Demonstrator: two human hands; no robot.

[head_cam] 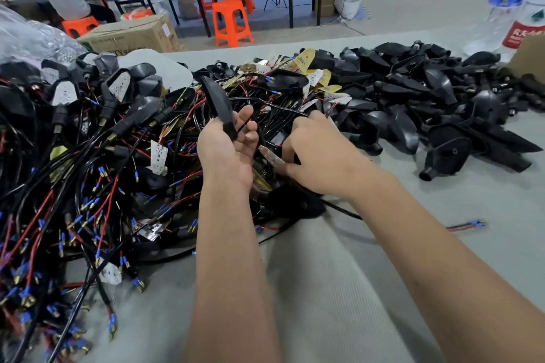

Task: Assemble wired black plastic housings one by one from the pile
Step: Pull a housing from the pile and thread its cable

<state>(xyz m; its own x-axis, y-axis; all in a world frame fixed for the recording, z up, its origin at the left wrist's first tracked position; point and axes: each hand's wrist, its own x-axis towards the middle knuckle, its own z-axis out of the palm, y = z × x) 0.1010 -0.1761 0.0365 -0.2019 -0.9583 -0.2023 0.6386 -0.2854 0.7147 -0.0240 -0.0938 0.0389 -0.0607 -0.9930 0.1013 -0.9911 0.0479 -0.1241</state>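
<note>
at the centre of the frame the left hand (228, 147) grips one black housing (217, 103) by its narrow stem, fingers (249, 130) curled round it, so the wide shell stands upright and clear of the tangle; held that way its open side is probably easier to reach. a thin black wire (265, 103) arcs from around that hand across to the right hand (317, 153), whose fingers are curled down into the heap. it seems to pinch a pale perforated board (272, 158) near the thumb, though exactly what it holds i cannot tell, since the fingertips are buried.

the wired pile (88, 156) of red and black leads with blue crimps fills the left of the frame on the grey worktop (442, 244). the bare black shells (427, 103) lie heaped at the upper right, kept apart from the wired ones, likely so each kind comes to hand separately. one loose lead (466, 226) lies alone at the right.

my judgement: one unit is being matched with its board and wire, and snagging on neighbouring leads is the main risk.
</note>
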